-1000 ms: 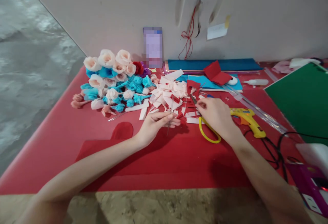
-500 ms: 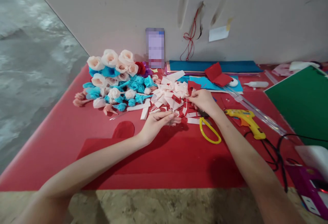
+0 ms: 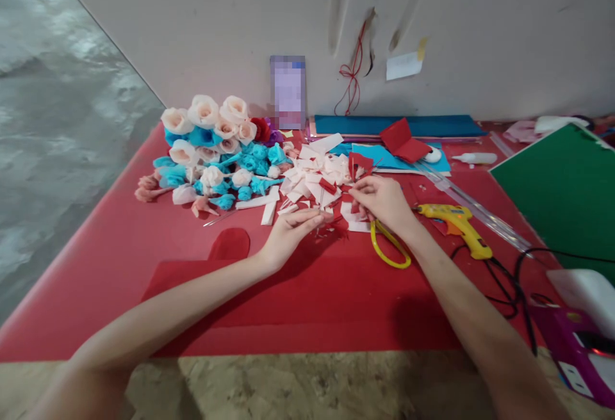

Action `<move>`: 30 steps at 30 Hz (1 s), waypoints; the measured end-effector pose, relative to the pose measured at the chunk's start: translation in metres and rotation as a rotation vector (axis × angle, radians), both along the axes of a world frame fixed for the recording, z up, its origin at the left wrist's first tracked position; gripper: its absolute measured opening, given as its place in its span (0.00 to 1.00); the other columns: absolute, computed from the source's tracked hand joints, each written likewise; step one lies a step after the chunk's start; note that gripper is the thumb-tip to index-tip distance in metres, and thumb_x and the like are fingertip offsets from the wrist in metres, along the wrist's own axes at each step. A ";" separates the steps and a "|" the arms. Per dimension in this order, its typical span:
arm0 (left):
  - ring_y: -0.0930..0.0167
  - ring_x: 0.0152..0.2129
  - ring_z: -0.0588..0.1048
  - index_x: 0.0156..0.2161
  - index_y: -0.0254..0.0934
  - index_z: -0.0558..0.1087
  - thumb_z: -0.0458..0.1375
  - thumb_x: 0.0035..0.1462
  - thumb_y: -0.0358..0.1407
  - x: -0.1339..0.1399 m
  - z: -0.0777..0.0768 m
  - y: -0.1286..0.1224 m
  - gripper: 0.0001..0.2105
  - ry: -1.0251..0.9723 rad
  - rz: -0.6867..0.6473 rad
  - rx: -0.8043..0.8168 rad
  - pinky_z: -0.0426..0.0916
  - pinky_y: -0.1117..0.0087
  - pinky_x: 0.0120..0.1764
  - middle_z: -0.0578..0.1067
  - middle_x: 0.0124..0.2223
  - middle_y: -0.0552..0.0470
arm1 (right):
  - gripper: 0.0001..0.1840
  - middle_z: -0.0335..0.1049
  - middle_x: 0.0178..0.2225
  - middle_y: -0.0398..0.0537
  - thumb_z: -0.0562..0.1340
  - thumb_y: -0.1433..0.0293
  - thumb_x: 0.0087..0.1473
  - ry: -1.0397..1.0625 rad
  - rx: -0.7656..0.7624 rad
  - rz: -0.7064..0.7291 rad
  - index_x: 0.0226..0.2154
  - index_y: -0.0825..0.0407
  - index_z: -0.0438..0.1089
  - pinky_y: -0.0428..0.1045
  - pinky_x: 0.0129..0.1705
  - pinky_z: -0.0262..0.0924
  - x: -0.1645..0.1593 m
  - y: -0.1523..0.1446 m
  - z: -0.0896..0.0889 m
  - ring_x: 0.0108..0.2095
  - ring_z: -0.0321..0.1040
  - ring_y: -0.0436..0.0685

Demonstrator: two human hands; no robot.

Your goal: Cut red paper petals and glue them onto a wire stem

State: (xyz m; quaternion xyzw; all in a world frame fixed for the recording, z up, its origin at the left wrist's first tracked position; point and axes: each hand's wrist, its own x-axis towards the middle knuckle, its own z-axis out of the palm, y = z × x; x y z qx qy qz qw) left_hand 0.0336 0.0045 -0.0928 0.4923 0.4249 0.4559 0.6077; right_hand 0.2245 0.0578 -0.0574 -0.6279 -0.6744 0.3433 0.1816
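My left hand [image 3: 292, 233] is closed in a pinch over the middle of the table, with a thin stick [image 3: 321, 197] standing up from its fingertips. To its right, my right hand [image 3: 387, 203] also pinches with thumb and forefinger; what lies between them is too small to make out. Behind both hands spreads a heap of pale paper scraps [image 3: 312, 167], mixed with red bits. A yellow-handled pair of scissors [image 3: 388, 255] lies below my right hand, which hides its blades. A long red paper sheet [image 3: 307, 295] stretches under my forearms.
Pale and blue paper flowers [image 3: 206, 113] are massed at the left, near a propped phone [image 3: 288, 93]. At the right lie a yellow glue gun [image 3: 454, 218] with a black cord, a white bottle [image 3: 475, 159], a green board [image 3: 562, 189] and a purple power strip [image 3: 571, 349].
My right hand has come down slightly and nearer to the left hand's fingers. The pale strip below its fingertips no longer shows. My left hand has barely moved; the view has shifted a little.
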 end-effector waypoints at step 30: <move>0.72 0.28 0.65 0.26 0.39 0.78 0.59 0.50 0.42 -0.002 0.005 0.001 0.10 0.184 0.020 0.221 0.62 0.68 0.36 0.67 0.27 0.52 | 0.10 0.74 0.33 0.54 0.59 0.71 0.45 -0.265 0.429 -0.296 0.33 0.56 0.72 0.51 0.38 0.60 0.049 0.040 0.019 0.37 0.69 0.60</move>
